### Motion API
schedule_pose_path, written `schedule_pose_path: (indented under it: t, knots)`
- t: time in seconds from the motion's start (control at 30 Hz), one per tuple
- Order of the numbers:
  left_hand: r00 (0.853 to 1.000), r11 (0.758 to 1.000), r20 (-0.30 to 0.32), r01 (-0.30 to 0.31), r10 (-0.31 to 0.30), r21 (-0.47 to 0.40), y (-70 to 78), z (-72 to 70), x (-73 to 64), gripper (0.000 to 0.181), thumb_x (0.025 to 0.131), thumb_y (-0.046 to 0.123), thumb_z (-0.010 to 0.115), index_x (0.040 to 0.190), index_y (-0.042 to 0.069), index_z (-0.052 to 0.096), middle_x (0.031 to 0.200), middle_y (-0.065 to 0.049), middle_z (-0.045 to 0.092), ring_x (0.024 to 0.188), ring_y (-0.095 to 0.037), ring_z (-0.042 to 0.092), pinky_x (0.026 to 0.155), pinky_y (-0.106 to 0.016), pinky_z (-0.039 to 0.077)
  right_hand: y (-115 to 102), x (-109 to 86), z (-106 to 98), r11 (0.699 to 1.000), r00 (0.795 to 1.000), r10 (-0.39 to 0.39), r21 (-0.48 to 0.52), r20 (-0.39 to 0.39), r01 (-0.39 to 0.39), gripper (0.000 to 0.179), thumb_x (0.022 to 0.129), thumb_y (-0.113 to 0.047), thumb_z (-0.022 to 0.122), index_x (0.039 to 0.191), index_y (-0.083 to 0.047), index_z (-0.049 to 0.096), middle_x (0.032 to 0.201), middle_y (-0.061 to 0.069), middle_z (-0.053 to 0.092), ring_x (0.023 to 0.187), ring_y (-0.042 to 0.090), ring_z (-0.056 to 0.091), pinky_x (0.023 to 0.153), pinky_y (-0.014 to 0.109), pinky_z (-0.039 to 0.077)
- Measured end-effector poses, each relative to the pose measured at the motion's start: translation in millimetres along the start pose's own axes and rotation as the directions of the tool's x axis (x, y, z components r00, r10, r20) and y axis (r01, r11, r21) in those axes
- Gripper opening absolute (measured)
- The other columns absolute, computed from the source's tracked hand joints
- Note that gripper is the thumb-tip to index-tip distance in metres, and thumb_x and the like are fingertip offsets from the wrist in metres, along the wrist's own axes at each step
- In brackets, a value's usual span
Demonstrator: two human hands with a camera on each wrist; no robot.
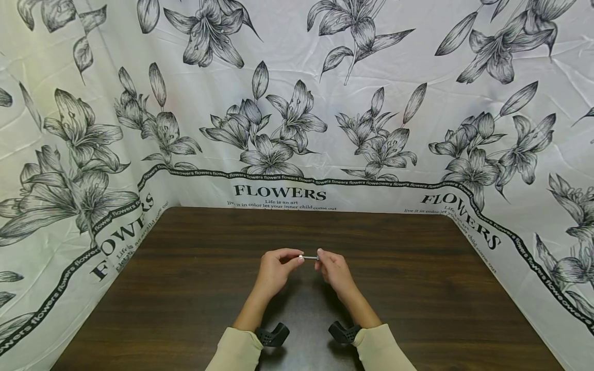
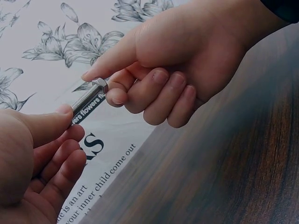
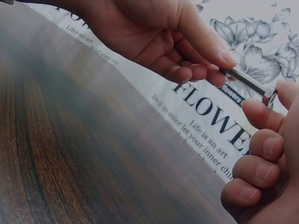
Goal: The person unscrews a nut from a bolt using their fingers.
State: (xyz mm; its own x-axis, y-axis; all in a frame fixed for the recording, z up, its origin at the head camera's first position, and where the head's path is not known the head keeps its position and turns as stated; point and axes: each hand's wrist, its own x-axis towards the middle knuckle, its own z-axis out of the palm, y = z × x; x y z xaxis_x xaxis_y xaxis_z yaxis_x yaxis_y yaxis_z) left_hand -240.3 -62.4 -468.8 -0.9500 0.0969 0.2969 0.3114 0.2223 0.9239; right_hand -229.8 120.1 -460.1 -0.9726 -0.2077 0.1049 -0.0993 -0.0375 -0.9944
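A silver threaded bolt (image 1: 310,257) is held between the two hands above the table. My left hand (image 1: 274,273) pinches one end of it between thumb and fingers; that end is partly hidden by the fingertips. At the other end sits a hex nut (image 3: 269,95), gripped by the thumb and forefinger of my right hand (image 1: 335,273). The other right fingers are curled in, as the left wrist view shows. Bare thread (image 2: 86,99) shows between the two grips.
A dark brown wooden table (image 1: 195,299) lies beneath both hands. White cloth (image 1: 380,62) with printed black flowers and lettering hangs behind it and along its sides. Each wrist wears a black camera band (image 1: 273,336) near a pale sleeve (image 1: 237,350).
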Motion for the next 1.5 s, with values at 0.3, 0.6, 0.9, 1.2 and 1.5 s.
schedule_pose_path:
  t: [0.3,0.6,0.9,1.2,1.5]
  knots:
    - [1.0,1.0,-0.016,-0.006,0.006,0.013,-0.4,0.0,0.3,0.012,0.082,0.006,0.077,0.093,0.01,0.077,0.082,0.001,0.071,0.067,-0.013,0.063,0.061,-0.027,0.053,-2.6,-1.0,0.8,1.0,1.0,-0.007,0.029,-0.008,0.007,0.037,0.102,-0.012,0.049,0.089,0.022,0.052,0.048,-0.005,0.032,0.039,0.001,0.027,0.041,0.019,0.022]
    - [1.0,1.0,-0.014,-0.004,0.004,0.023,-0.2,-0.5,0.5,0.012,0.083,0.006,0.077,0.094,0.01,0.077,0.081,0.001,0.07,0.067,-0.014,0.062,0.06,-0.027,0.052,13.9,5.6,-4.3,0.995,0.999,-0.045,0.086,-0.008,0.045,0.024,0.1,-0.007,0.053,0.084,0.012,0.057,0.053,-0.004,0.036,0.042,0.003,0.028,0.042,0.02,0.024]
    - [1.0,1.0,-0.022,-0.007,0.007,0.021,-0.3,-1.4,1.0,0.012,0.083,0.006,0.077,0.094,0.01,0.077,0.082,0.001,0.071,0.069,-0.013,0.062,0.061,-0.026,0.052,30.0,9.8,-5.3,0.985,0.991,-0.125,0.119,-0.039,0.129,0.012,0.096,-0.009,0.06,0.09,0.001,0.062,0.056,-0.004,0.037,0.044,0.006,0.028,0.042,0.02,0.023]
    - [1.0,1.0,-0.025,-0.013,0.013,0.012,-1.7,-1.8,1.8,0.011,0.083,0.007,0.077,0.094,0.009,0.077,0.082,0.001,0.071,0.069,-0.013,0.062,0.061,-0.026,0.052,29.6,9.3,-6.0,0.968,0.979,-0.202,0.149,-0.014,0.202,0.022,0.092,-0.002,0.061,0.103,0.017,0.057,0.055,-0.006,0.038,0.044,0.005,0.029,0.043,0.02,0.022]
    - [1.0,1.0,-0.023,-0.013,0.013,0.009,-1.9,-2.5,1.5,0.014,0.083,0.007,0.077,0.096,0.002,0.076,0.081,0.001,0.071,0.068,-0.013,0.062,0.061,-0.026,0.052,30.6,9.8,-6.3,0.958,0.968,-0.252,0.14,-0.004,0.25,0.022,0.088,0.006,0.06,0.106,0.017,0.056,0.055,-0.005,0.038,0.043,0.005,0.031,0.043,0.02,0.025]
